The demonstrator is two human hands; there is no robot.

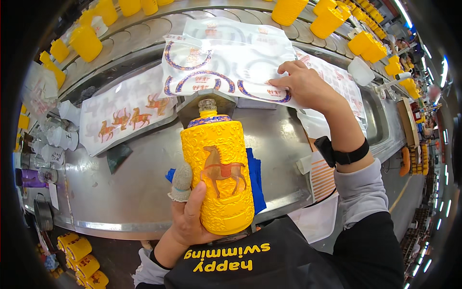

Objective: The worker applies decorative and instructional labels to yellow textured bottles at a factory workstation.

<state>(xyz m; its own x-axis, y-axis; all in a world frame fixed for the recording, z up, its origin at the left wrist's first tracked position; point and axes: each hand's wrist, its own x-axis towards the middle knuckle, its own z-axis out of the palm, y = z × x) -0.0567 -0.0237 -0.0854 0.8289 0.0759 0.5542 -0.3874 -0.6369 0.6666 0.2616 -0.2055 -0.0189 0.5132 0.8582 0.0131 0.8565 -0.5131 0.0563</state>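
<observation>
My left hand (188, 214) is wrapped round the lower side of a yellow embossed bottle (226, 192), held tilted. One finger wears a grey knitted finger cover (182, 182). The bottle shows a brown horse picture with a red saddle, a blue patterned band at its shoulder and a clear glass neck. Farther off, my right hand (305, 85) is at a decal sheet (219, 67) printed with curved blue bands and small red marks. Its bent fingertips are closed at the sheet, by one curved band; the exact grip is partly hidden.
A horse decal sheet (127, 113) lies at the left, and more sheets (332, 79) at the right. Behind runs a conveyor (168, 21) with yellow bottles (86, 43). A blue cloth (256, 180) lies behind the held bottle. A sink (376, 113) is at the right.
</observation>
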